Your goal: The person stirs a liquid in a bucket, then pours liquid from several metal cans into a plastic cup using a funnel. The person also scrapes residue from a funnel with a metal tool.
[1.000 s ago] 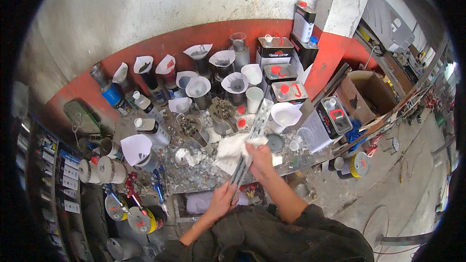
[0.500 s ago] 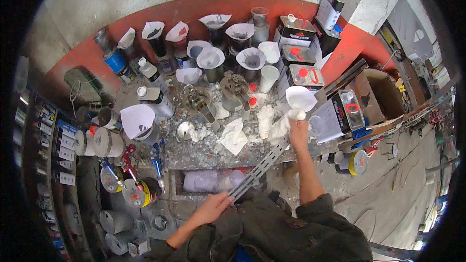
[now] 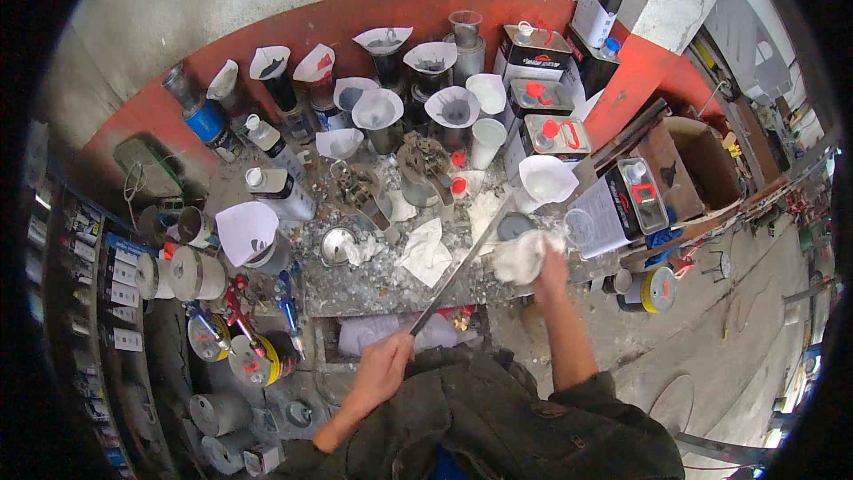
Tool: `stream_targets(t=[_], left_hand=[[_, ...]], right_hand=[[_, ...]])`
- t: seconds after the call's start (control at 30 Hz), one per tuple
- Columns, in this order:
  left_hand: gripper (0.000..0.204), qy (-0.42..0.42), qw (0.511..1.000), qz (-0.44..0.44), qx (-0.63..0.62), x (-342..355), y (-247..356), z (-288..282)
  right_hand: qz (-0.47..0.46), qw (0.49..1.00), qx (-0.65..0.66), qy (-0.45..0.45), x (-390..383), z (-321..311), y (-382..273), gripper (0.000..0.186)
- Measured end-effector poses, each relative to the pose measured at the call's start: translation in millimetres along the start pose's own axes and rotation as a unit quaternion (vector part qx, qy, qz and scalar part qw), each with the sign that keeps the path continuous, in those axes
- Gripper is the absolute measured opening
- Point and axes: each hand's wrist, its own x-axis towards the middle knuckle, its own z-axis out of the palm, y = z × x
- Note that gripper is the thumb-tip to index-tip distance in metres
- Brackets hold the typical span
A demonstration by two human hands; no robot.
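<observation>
In my left hand [image 3: 385,366] is one end of a long slotted metal strip [image 3: 459,270], turned nearly edge-on and slanting away to the upper right over the bench. My right hand [image 3: 552,274] grips a crumpled white cloth [image 3: 518,260] at the bench's front right, just right of the strip and apart from it. Behind the cloth sits a round grey cup or lid [image 3: 514,228], partly covered. A cup with a white paper funnel [image 3: 546,180] stands past the strip's far end. Another white rag [image 3: 426,252] lies left of the strip.
Paint-spattered bench [image 3: 373,289] holds several cups with paper funnels along the back. Square metal cans [image 3: 553,139] stand at the right, one white-sided can [image 3: 613,210] near the corner. Spray guns [image 3: 238,313] hang front left. An open drawer [image 3: 330,338] lies below the front edge.
My left hand has moved up and left, and the strip has turned from flat face to edge-on. My right hand has drawn the cloth down off the strip, uncovering the grey round piece.
</observation>
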Motion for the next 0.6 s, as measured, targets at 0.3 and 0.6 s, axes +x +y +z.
stream_targets(t=[0.3,0.6], left_hand=[[0.032,0.009,0.992,-0.033,0.123,53.5,0.4,59.3],[0.027,-0.082,0.995,0.014,0.05,18.6,-4.9,36.2]], right_hand=[[0.088,0.97,-0.115,-0.196,-92.9,63.9,84.4,0.034],[-0.079,0.997,-0.022,0.0,-32.1,70.1,31.8,0.026]])
